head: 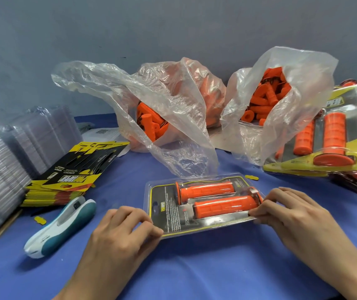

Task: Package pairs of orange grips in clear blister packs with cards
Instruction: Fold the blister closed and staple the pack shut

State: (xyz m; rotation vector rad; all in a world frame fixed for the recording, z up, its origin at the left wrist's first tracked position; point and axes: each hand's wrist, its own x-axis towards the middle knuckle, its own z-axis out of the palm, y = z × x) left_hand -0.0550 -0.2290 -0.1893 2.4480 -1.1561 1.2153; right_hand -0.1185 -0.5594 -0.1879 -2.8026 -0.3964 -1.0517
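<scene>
**Both hands pinch a filled blister pack**

The blister pack (203,226) lies flat on the blue worktop (195,269), near the middle. Inside it, 2 orange grips (205,190) lie side by side over a black and yellow card (169,204). The left hand (121,230) has its fingers curled and pinches the pack's near left corner. The right hand (290,215) pinches the near right edge between thumb and fingertips. Beyond the pack, a clear plastic bag (173,105) and a second bag (303,83) stand open, both holding loose orange grips. To the left sit a stack of cards (69,176), a stack of empty clear packs (10,152) and a white and teal hand tool (60,226). Finished packs (325,135) are piled at the far right.
</scene>
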